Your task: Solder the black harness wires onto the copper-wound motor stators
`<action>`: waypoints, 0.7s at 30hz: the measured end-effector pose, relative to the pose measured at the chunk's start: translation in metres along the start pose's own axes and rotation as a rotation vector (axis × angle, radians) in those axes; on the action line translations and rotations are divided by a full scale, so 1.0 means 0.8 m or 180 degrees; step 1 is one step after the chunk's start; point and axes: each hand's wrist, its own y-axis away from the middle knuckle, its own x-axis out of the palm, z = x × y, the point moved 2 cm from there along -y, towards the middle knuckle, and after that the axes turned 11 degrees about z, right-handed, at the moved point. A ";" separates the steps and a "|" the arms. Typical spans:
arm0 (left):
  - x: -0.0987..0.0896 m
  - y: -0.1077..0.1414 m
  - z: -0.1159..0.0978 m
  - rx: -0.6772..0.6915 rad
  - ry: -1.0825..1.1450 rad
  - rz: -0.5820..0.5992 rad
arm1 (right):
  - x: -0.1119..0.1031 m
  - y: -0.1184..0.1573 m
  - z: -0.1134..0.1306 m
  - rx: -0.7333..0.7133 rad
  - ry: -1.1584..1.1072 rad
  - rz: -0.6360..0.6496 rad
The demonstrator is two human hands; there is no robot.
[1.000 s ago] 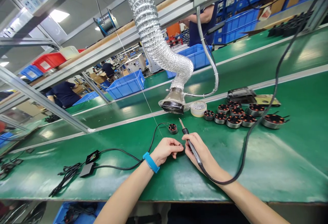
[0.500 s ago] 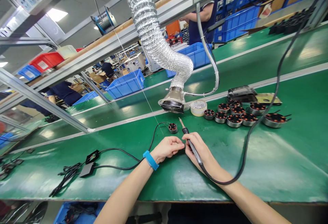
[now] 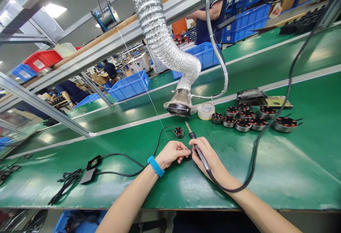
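My right hand [image 3: 206,154] is closed round the grip of a soldering iron [image 3: 197,146], its tip pointing up and away from me. Beside it, my left hand [image 3: 174,153], with a blue wristband [image 3: 156,165], has thumb and fingers pinched together. A thin solder wire [image 3: 151,99] runs taut from an overhead spool [image 3: 106,17] down to the left hand; its end is hidden by the fingers. Just beyond the hands lies a small round motor stator [image 3: 178,132] with a black cable [image 3: 159,141] running close by. Neither hand touches the stator.
Several stators [image 3: 243,125] stand at the right, near a tub [image 3: 206,111]. A fume extraction hood [image 3: 179,107] hangs from a silver duct [image 3: 166,44]. The iron's cord [image 3: 257,147] loops across the right side. A black box [image 3: 88,176] with cables lies left. Co-workers [image 3: 210,19] are behind.
The view has tilted slightly, so the shelf and items at the left appear a little further left. My hands keep almost the same pose, and the stator has not been touched.
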 end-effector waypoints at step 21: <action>-0.003 0.010 -0.004 -0.0314 -0.0113 0.0288 | -0.004 0.002 0.000 -0.0023 -0.0013 -0.0068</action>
